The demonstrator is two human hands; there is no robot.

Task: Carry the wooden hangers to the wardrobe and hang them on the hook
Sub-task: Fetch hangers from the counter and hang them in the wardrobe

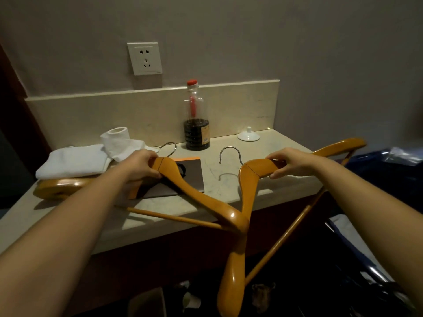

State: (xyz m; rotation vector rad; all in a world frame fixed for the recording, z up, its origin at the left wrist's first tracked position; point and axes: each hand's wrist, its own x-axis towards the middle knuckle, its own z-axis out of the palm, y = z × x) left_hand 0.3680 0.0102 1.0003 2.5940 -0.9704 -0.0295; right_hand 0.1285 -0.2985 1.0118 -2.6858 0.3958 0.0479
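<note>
Two wooden hangers with metal hooks are over a pale stone counter (229,179). My left hand (144,164) grips the left hanger (196,195) at its neck, just below its hook; one shoulder lies on the counter at the far left. My right hand (290,163) grips the right hanger (246,202) at its neck, beside its hook. This hanger is tilted, one shoulder pointing down past the counter's front edge. The two hangers cross near the counter's front edge. No wardrobe is in view.
On the counter: a folded white towel (73,161), a toilet roll (117,140), a dark flat bag (185,177), a bottle with dark liquid (196,120), a white cap (248,135). A wall socket (145,58) sits above. Dark bags (377,170) crowd the right.
</note>
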